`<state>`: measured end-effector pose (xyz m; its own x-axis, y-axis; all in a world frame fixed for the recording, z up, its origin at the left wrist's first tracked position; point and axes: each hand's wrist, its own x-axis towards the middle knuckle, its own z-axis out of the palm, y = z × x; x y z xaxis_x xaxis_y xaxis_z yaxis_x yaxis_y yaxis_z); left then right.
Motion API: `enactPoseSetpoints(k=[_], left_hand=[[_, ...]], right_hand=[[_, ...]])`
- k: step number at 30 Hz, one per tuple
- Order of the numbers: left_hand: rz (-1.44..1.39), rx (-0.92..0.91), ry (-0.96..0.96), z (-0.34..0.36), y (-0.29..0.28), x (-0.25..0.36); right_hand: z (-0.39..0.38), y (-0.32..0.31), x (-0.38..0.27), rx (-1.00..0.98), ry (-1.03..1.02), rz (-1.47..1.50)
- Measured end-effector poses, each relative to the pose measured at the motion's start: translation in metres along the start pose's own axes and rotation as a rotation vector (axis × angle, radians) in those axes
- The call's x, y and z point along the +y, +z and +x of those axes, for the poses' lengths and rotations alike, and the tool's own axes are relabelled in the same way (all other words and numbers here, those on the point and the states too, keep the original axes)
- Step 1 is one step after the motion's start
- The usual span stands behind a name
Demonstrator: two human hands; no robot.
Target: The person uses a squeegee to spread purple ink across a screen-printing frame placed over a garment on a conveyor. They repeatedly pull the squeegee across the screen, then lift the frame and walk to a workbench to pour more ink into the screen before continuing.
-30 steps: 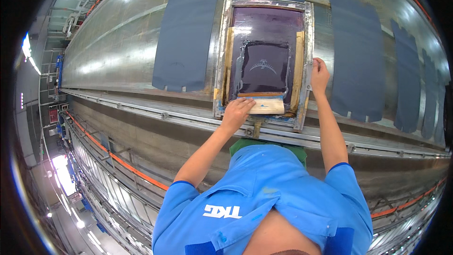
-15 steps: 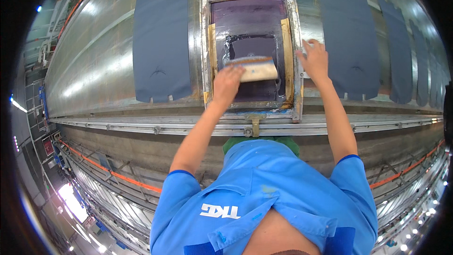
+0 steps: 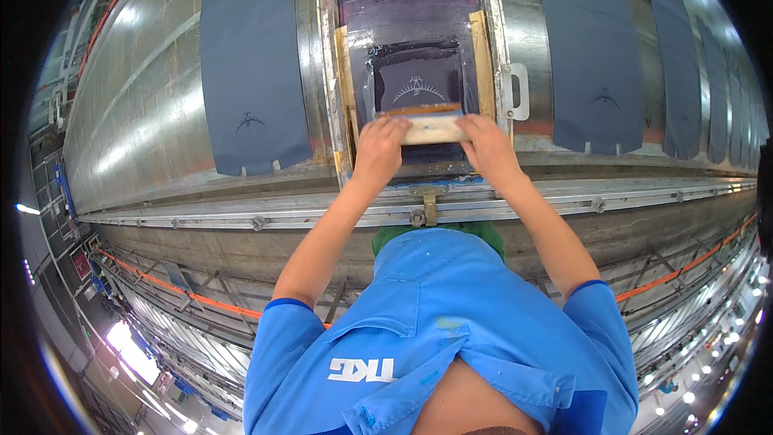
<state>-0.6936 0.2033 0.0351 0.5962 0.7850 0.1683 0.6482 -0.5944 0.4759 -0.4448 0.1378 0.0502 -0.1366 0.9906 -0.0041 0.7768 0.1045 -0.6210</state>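
Both hands grip a squeegee with a pale wooden handle (image 3: pixel 433 130). My left hand (image 3: pixel 380 150) is closed around its left end, and my right hand (image 3: pixel 489 150) around its right end. Its lower edge meets the dark mesh of a printing screen (image 3: pixel 409 12), which lies inside a worn metal frame (image 3: pixel 494 40). On the mesh, just beyond the squeegee, shows a pale spiky arc design (image 3: pixel 418 92). Dark wet ink (image 3: pixel 419 51) outlines the area around it. My fingertips on the far side of the handle are partly hidden.
Dark grey-blue fabric panels lie on the long shiny table, one to the left (image 3: pixel 251 48) and several to the right (image 3: pixel 588 32), some bearing a small arc print. A white loop handle (image 3: pixel 522 89) sits at the frame's right side. A metal rail (image 3: pixel 322 216) runs along the near edge.
My right hand has come from the frame's right side onto the squeegee's right end. The squeegee has turned level, baring the arc design. The view has shifted slightly.
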Motion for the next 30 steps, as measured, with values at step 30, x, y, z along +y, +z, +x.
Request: enactPoseSetpoints(k=[30], left_hand=[[-0.109, 0.025, -0.014, -0.036, 0.006, 0.027]], right_hand=[[0.06, -0.021, 0.143, 0.486, 0.426, 0.443]])
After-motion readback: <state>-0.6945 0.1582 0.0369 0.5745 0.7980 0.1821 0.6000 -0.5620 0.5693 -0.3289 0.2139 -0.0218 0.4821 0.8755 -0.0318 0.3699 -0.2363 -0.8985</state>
